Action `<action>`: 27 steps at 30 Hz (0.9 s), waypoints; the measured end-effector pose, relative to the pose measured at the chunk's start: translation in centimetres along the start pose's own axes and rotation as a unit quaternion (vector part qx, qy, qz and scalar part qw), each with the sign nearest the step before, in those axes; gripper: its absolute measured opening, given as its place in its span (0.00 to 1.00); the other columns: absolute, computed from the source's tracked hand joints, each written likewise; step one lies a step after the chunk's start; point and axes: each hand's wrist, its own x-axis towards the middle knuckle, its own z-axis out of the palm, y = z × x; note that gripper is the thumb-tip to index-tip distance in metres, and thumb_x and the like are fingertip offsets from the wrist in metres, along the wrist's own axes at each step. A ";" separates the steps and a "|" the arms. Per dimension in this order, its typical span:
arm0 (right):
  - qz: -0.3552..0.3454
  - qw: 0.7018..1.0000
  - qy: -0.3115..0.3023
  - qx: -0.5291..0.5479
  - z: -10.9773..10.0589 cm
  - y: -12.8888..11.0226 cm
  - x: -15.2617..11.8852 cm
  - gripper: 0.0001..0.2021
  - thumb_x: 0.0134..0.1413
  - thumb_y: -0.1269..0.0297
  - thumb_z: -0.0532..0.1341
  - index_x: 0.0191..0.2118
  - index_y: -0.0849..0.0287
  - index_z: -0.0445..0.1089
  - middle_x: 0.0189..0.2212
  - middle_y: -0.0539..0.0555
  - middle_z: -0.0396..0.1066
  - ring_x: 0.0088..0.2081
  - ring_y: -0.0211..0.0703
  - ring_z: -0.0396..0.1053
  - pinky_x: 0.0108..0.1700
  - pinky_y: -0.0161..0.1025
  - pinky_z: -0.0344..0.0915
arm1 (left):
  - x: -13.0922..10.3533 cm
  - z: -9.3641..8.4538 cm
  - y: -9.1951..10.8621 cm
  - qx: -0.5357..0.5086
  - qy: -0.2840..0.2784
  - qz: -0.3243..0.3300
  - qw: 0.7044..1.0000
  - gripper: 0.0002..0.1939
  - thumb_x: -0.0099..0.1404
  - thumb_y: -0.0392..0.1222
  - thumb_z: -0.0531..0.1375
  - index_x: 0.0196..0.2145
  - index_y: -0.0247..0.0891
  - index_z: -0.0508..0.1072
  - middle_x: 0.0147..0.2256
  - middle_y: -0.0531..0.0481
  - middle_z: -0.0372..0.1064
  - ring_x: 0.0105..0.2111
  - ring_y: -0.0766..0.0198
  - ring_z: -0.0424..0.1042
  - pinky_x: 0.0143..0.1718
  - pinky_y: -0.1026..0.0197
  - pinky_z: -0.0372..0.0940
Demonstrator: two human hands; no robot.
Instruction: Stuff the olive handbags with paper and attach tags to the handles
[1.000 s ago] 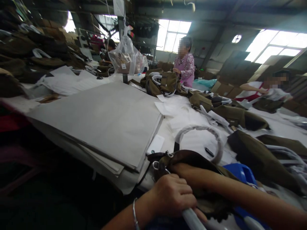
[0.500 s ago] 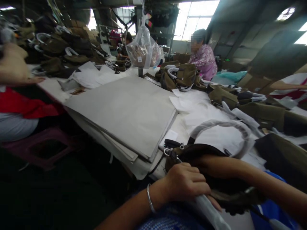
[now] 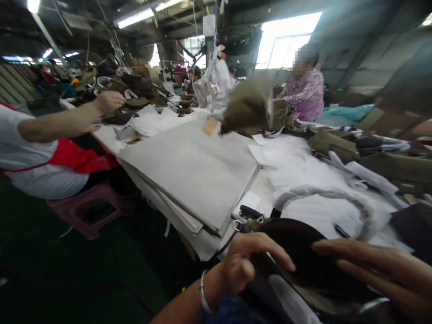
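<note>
A dark olive handbag [image 3: 303, 238] lies at the near edge of the table, its mouth gaping toward me. One handle [image 3: 329, 191], wrapped in pale film, arches up behind the opening. A second wrapped strip [image 3: 290, 299] hangs on the near side. My left hand [image 3: 245, 261], with a silver bracelet at the wrist, hovers at the bag's left rim, index finger reaching over it and thumb apart. On the right, my right hand [image 3: 378, 267] is stretched flat over the opening, holding nothing visible. Metal rings [image 3: 237, 225] sit at the bag's left end.
A stack of large grey sheets [image 3: 192, 171] covers the middle of the table. White papers [image 3: 300, 157] and olive bags [image 3: 337, 144] lie to the right. A blurred olive bag [image 3: 248, 105] is beyond the sheets. Co-workers are at left, on a pink stool [image 3: 91, 204], and behind.
My right hand has come out of the bag, and my left hand has loosened from its near handle. A blurred olive bag now appears above the sheets; the left co-worker's arm is raised.
</note>
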 end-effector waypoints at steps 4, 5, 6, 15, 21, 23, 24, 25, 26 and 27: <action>-0.001 0.999 -0.036 0.013 -0.3 -4.1 1.9 0.16 0.58 0.45 0.62 0.52 0.29 0.77 0.53 0.54 0.77 0.55 0.63 0.74 0.59 0.54 0.72 | 0.0 -4.4 -1.1 0.156 0.261 -0.172 0.937 0.36 0.78 0.57 0.31 0.27 0.39 0.68 0.23 0.48 0.70 0.25 0.64 0.70 0.28 0.61 0.68; -0.001 0.998 -0.047 0.040 -0.8 -5.1 2.3 0.16 0.58 0.45 0.62 0.51 0.32 0.78 0.52 0.56 0.78 0.53 0.62 0.75 0.57 0.53 0.73 | 0.4 -5.6 -1.9 0.230 0.270 -0.225 0.907 0.30 0.79 0.55 0.38 0.30 0.38 0.70 0.27 0.49 0.72 0.27 0.64 0.71 0.30 0.62 0.68; -0.001 0.995 -0.064 0.076 -1.3 -6.1 2.6 0.15 0.59 0.45 0.62 0.50 0.35 0.79 0.50 0.58 0.78 0.51 0.61 0.76 0.55 0.52 0.75 | 1.0 -6.7 -3.0 0.269 0.259 -0.252 0.893 0.23 0.78 0.53 0.45 0.35 0.38 0.72 0.31 0.48 0.74 0.32 0.62 0.74 0.34 0.61 0.69; -0.075 0.888 0.154 0.427 -7.2 -9.1 8.2 0.18 0.47 0.43 0.71 0.33 0.54 0.77 0.26 0.49 0.71 0.21 0.32 0.68 0.25 0.31 0.68 | 4.4 -9.3 -13.7 0.428 0.113 -0.340 0.830 0.20 0.55 0.37 0.73 0.45 0.39 0.76 0.49 0.43 0.73 0.53 0.48 0.68 0.57 0.50 0.61; -0.007 0.862 0.087 0.499 -7.5 -5.9 15.8 0.11 0.68 0.62 0.59 0.43 0.63 0.76 0.37 0.52 0.76 0.35 0.30 0.75 0.42 0.28 0.71 | 4.7 -10.2 -14.7 0.451 0.093 -0.366 0.809 0.09 0.62 0.42 0.69 0.40 0.41 0.77 0.43 0.47 0.76 0.48 0.53 0.71 0.50 0.57 0.62; 0.042 0.863 0.025 0.502 -6.0 -3.9 18.4 0.11 0.70 0.64 0.58 0.45 0.65 0.76 0.38 0.54 0.78 0.36 0.33 0.76 0.45 0.30 0.73 | 4.7 -10.8 -14.9 0.445 0.097 -0.369 0.810 0.06 0.66 0.43 0.65 0.39 0.41 0.78 0.42 0.47 0.77 0.46 0.53 0.73 0.47 0.57 0.63; 0.060 0.863 -0.001 0.501 -5.1 -3.0 19.7 0.11 0.70 0.64 0.59 0.45 0.66 0.76 0.39 0.57 0.78 0.37 0.35 0.77 0.45 0.32 0.74 | 4.8 -11.1 -14.9 0.440 0.100 -0.371 0.812 0.07 0.68 0.44 0.62 0.39 0.41 0.79 0.43 0.46 0.78 0.46 0.53 0.73 0.46 0.57 0.63; 0.084 0.858 -0.036 0.505 -3.9 -2.2 20.9 0.12 0.70 0.62 0.59 0.46 0.66 0.76 0.40 0.58 0.79 0.39 0.36 0.78 0.47 0.32 0.75 | 4.8 -11.5 -15.0 0.433 0.104 -0.372 0.815 0.09 0.70 0.44 0.60 0.41 0.41 0.79 0.44 0.45 0.78 0.46 0.53 0.74 0.46 0.57 0.63; 0.101 0.856 -0.061 0.504 -2.8 -1.6 22.0 0.14 0.70 0.60 0.59 0.46 0.68 0.75 0.41 0.60 0.79 0.39 0.39 0.79 0.47 0.34 0.75 | 4.9 -12.0 -15.1 0.424 0.108 -0.373 0.818 0.11 0.71 0.45 0.58 0.42 0.40 0.80 0.44 0.45 0.79 0.46 0.53 0.75 0.45 0.57 0.63; 0.116 0.853 -0.083 0.503 -1.6 -1.1 23.1 0.16 0.70 0.58 0.59 0.47 0.69 0.75 0.41 0.62 0.79 0.40 0.41 0.79 0.48 0.36 0.76 | 5.1 -12.4 -15.2 0.415 0.112 -0.373 0.822 0.12 0.72 0.45 0.57 0.43 0.40 0.80 0.45 0.44 0.79 0.45 0.53 0.76 0.45 0.58 0.64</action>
